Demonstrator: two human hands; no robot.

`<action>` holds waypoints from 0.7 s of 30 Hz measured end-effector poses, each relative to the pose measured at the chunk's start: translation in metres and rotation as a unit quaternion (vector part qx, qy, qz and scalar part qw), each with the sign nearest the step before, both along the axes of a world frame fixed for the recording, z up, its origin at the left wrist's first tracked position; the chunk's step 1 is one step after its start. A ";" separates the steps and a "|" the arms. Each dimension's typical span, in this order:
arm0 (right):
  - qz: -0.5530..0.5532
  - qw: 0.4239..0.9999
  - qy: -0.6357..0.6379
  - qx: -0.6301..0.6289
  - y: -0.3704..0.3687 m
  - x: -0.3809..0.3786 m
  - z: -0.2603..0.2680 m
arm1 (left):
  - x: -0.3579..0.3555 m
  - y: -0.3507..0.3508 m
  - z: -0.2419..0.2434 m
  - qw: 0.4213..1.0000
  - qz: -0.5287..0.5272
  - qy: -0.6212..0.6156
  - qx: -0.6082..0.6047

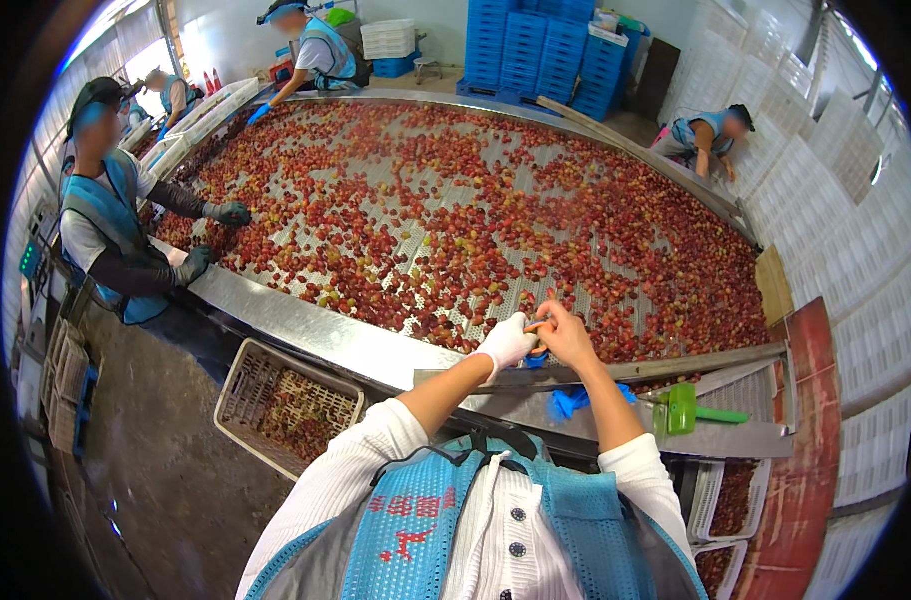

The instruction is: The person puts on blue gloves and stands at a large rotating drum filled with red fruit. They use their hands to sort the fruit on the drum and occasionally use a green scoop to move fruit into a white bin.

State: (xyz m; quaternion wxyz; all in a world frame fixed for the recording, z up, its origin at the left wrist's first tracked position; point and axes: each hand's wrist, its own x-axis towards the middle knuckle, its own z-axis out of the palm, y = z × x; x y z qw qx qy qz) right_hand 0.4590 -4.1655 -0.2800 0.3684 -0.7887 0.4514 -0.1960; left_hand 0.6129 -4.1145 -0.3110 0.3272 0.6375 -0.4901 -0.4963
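Over the near edge of a perforated metal sorting table (380, 346) spread with small red and yellowish fruits (455, 202), my two hands meet. My left hand (509, 342) wears a white glove; its fingers close on a small orange item (536, 328), too small to name. Bare, my right hand (566, 335) touches the same item from the other side with bent fingers. A bit of blue material (536, 361) shows just beneath them. Below my right forearm, a crumpled blue glove (570, 403) lies on the metal ledge.
A wooden bar (650, 369) runs along the near edge. A green plastic scoop (682, 409) rests at right. A crate (234, 405) holding fruit stands on the floor at lower left. Co-workers stand at the left (122, 225), far side (328, 52) and right (707, 135). Blue crates (527, 52) are stacked behind.
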 end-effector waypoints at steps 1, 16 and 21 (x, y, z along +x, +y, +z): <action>0.023 1.000 -0.002 -0.008 0.004 -0.001 0.002 | 0.004 0.000 -0.002 1.000 -0.004 0.025 0.009; 0.123 0.893 0.412 -0.133 0.022 0.050 0.001 | 0.049 0.009 0.027 0.918 -0.063 -0.351 -0.176; 0.059 0.962 0.158 0.217 -0.005 0.070 -0.029 | 0.046 0.024 0.028 0.858 -0.035 -0.443 -0.256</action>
